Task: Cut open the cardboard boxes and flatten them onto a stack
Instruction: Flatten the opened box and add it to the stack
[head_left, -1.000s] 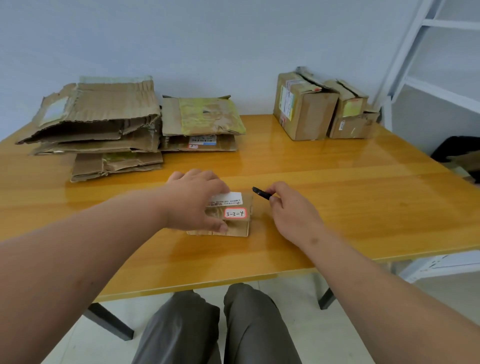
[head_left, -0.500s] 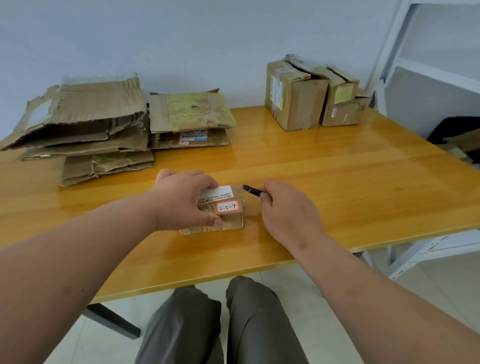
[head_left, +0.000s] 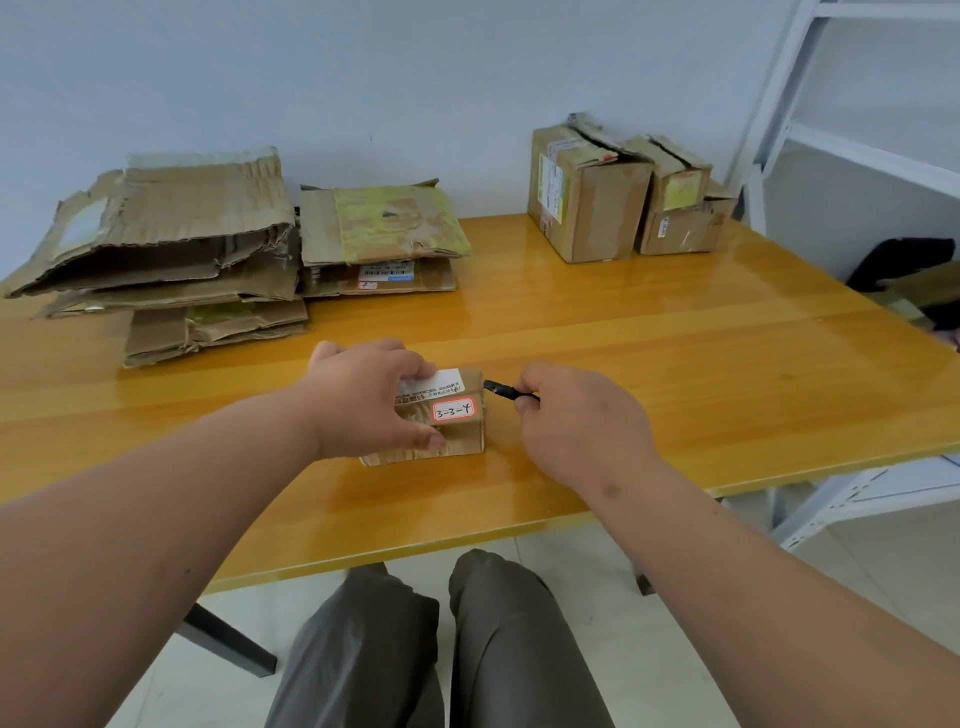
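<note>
Holding: my left hand (head_left: 371, 397) curls over the small box (head_left: 451, 422), thumb on its near face, grip closed around it.
Small box position: resting on the surface (head_left: 675, 374), near the front edge, label reading 3-3-4.
Right hand (head_left: 576, 421): fingers pinched on a dark cutter (head_left: 506, 391), tip at the box's right top edge.
Far left: flattened cardboard stack (head_left: 171, 249), second flat pile (head_left: 382, 234) beside it.
Far right: uncut boxes (head_left: 618, 192) against the wall.
</note>
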